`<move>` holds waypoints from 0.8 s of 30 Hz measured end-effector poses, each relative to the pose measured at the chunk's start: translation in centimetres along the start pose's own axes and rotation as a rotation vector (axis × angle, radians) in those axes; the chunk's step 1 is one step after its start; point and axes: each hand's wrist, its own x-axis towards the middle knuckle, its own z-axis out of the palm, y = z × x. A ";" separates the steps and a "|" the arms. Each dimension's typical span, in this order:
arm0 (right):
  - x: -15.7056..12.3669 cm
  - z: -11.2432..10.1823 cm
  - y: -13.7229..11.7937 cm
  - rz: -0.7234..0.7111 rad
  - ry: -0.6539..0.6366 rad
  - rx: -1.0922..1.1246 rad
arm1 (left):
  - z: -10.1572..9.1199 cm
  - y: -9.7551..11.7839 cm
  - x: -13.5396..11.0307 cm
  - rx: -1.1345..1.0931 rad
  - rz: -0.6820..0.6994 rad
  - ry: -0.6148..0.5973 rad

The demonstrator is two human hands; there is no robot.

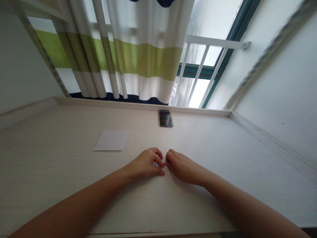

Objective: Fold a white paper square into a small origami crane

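Observation:
My left hand (148, 162), with a ring on one finger, is low over the middle of the white table. Its fingers are curled, and a small gap shows between thumb and fingertips. My right hand (182, 167) lies just beside it, fingers folded into a pinch. Between the fingertips of both hands is a small, thin, pale thing (166, 169), mostly hidden and hard to tell from the tabletop. Beyond my left hand a sheet of white paper (111, 140) lies flat on the table.
A small dark object (165, 118), blurred by pixelation, lies near the far edge of the white tabletop (61, 138). A low rim (138, 105) runs along the back. Behind it hang striped curtains (148, 59) and a white railing (205, 41). Walls flank both sides.

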 end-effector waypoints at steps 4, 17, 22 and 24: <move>-0.2 0.1 0.1 -0.023 0.009 -0.015 | 0.1 0.3 -0.1 -0.008 -0.017 0.027; 0.2 -0.7 2.1 0.008 -0.009 0.320 | 0.5 0.1 -0.1 -0.033 -0.041 0.045; 0.4 -1.1 2.8 0.033 -0.063 0.460 | 0.5 0.1 -0.2 -0.032 -0.056 0.049; 0.5 -0.8 2.8 0.015 -0.047 0.469 | 0.5 0.1 -0.2 -0.035 -0.057 0.050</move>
